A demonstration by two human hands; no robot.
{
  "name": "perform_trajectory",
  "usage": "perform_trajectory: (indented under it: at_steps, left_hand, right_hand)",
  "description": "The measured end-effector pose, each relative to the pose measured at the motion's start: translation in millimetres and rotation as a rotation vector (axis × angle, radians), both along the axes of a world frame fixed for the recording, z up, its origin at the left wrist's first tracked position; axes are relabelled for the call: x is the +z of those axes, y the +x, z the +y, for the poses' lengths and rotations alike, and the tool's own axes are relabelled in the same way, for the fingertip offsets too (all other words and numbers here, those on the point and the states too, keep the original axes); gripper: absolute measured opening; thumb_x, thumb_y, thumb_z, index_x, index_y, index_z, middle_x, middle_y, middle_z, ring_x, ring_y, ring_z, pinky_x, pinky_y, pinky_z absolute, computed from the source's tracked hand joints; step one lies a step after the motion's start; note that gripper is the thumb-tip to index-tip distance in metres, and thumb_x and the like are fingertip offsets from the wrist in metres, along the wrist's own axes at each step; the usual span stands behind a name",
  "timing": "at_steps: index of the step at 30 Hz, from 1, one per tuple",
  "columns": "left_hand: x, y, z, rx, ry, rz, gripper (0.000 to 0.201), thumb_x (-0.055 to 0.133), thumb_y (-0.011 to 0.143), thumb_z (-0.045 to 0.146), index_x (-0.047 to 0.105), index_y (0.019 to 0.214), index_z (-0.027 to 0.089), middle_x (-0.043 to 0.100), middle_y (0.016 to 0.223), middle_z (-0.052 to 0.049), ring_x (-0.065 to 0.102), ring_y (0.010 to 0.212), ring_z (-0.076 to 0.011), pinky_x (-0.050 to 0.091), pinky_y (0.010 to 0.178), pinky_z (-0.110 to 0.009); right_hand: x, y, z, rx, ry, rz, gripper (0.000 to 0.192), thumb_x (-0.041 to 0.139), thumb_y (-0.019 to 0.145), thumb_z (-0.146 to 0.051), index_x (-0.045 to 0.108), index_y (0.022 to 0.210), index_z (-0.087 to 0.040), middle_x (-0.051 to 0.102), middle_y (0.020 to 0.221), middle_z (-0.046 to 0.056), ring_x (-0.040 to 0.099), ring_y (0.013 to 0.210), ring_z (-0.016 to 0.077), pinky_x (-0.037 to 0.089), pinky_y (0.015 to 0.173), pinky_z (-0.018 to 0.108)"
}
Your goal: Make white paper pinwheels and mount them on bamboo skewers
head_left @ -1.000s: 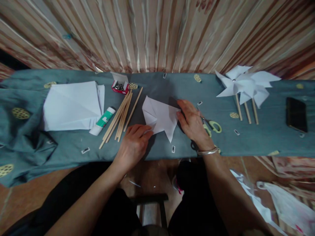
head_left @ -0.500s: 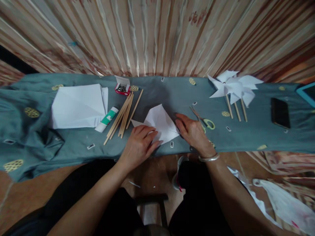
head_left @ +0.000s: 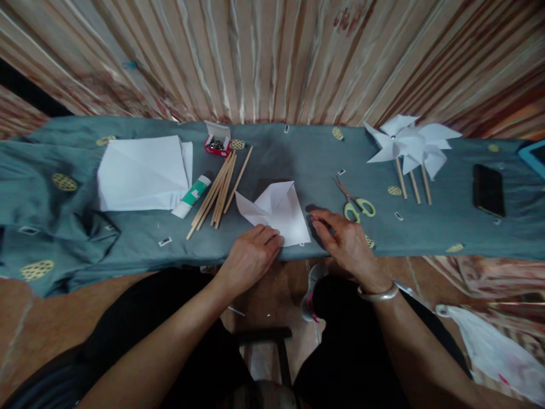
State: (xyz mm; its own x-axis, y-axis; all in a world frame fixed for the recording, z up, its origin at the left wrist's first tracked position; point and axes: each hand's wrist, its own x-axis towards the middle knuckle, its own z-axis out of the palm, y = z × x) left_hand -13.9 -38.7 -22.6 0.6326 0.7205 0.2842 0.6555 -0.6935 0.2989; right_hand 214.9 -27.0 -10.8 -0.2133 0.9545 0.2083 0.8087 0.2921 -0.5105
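Note:
A sheet of white paper [head_left: 287,218], cut and partly folded with raised flaps, lies near the front edge of the cloth-covered table. My left hand [head_left: 255,250] grips it at its near left edge, fingers together on top. Just off the paper's right edge is my right hand [head_left: 343,236], fingers loosely bent and a little apart, with nothing visible in them. Scissors with green handles [head_left: 361,207] rest beyond my right hand. To the left of the paper lie several wooden sticks [head_left: 221,190].
A stack of white paper [head_left: 142,173], a glue stick [head_left: 191,197] and an open red box of small metal pins [head_left: 218,145] are on the left. Finished paper pinwheels [head_left: 411,145] on sticks and a black phone [head_left: 488,190] lie on the right.
My right hand has come off the paper's right corner and shifted slightly right. The paper has turned a little, its flaps standing differently; my left hand stays on its near edge.

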Motion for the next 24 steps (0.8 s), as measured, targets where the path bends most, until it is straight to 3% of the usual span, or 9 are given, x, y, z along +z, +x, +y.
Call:
perform_trajectory:
  at_steps: [5, 7, 10, 13, 16, 21, 24]
  left_hand:
    - [1.4, 0.6, -1.2, 0.015, -0.006, 0.029, 0.013, 0.053, 0.093, 0.014, 0.065, 0.094, 0.012, 0.068, 0.094, -0.01, 0.061, 0.088, -0.0214, 0.055, 0.074, -0.034]
    - [2.3, 0.3, -1.7, 0.024, -0.012, 0.039, 0.012, 0.053, 0.092, 0.013, 0.065, 0.092, 0.011, 0.067, 0.093, -0.009, 0.062, 0.086, -0.0214, 0.056, 0.072, -0.033]
    - [3.3, -0.3, -2.8, 0.039, -0.01, 0.04, 0.012, 0.053, 0.091, 0.012, 0.065, 0.091, 0.011, 0.067, 0.092, -0.009, 0.063, 0.084, -0.0211, 0.056, 0.07, -0.032]
    - [3.9, -0.9, -4.5, 0.043, -0.004, 0.046, 0.013, 0.052, 0.092, 0.012, 0.064, 0.09, 0.011, 0.067, 0.091, -0.009, 0.063, 0.081, -0.0204, 0.056, 0.07, -0.032]
    - [4.2, -2.1, -6.2, 0.033, 0.013, 0.039, 0.014, 0.051, 0.093, 0.013, 0.064, 0.088, 0.012, 0.067, 0.091, -0.009, 0.064, 0.079, -0.0201, 0.056, 0.069, -0.032]
    - [3.7, -4.6, -7.5, 0.032, 0.014, 0.027, 0.013, 0.051, 0.093, 0.014, 0.064, 0.088, 0.011, 0.067, 0.091, -0.009, 0.064, 0.077, -0.0196, 0.056, 0.068, -0.031]
    - [3.2, -4.5, -7.7, 0.029, 0.005, 0.031, 0.012, 0.053, 0.092, 0.013, 0.064, 0.088, 0.011, 0.067, 0.09, -0.008, 0.064, 0.077, -0.02, 0.056, 0.067, -0.031]
  right_hand:
    - [-0.2, 4.7, 4.8, 0.037, -0.068, 0.11, 0.03, 0.046, 0.093, -0.022, 0.068, 0.114, -0.022, 0.074, 0.113, 0.007, 0.069, 0.107, 0.0226, 0.054, 0.099, 0.042]
    - [-1.4, 6.9, 5.7, 0.095, -0.146, 0.157, 0.036, 0.047, 0.089, -0.016, 0.067, 0.118, -0.023, 0.07, 0.122, 0.006, 0.065, 0.115, 0.0221, 0.05, 0.104, 0.044]
    - [-2.3, 8.5, 6.7, 0.194, -0.28, 0.219, 0.045, 0.055, 0.08, -0.01, 0.067, 0.12, -0.028, 0.059, 0.138, 0.006, 0.055, 0.13, 0.023, 0.044, 0.109, 0.047]
    - [-2.0, 7.5, 8.3, 0.248, -0.338, 0.297, 0.035, 0.067, 0.078, -0.017, 0.071, 0.11, -0.029, 0.056, 0.141, 0.004, 0.052, 0.132, 0.0245, 0.042, 0.11, 0.048]
    - [-3.5, 7.4, 9.6, 0.243, -0.335, 0.354, 0.02, 0.073, 0.077, -0.024, 0.074, 0.097, -0.028, 0.054, 0.141, 0.004, 0.05, 0.133, 0.0254, 0.039, 0.113, 0.05]
    - [-8.0, 9.5, 8.9, 0.165, -0.325, 0.32, 0.029, 0.08, 0.072, -0.028, 0.074, 0.101, -0.03, 0.047, 0.148, 0.005, 0.043, 0.139, 0.0295, 0.032, 0.116, 0.056]
    - [-6.0, 5.9, 8.5, 0.184, -0.333, 0.407, 0.025, 0.079, 0.074, -0.033, 0.075, 0.099, -0.032, 0.05, 0.145, 0.002, 0.044, 0.138, 0.0282, 0.034, 0.116, 0.052]
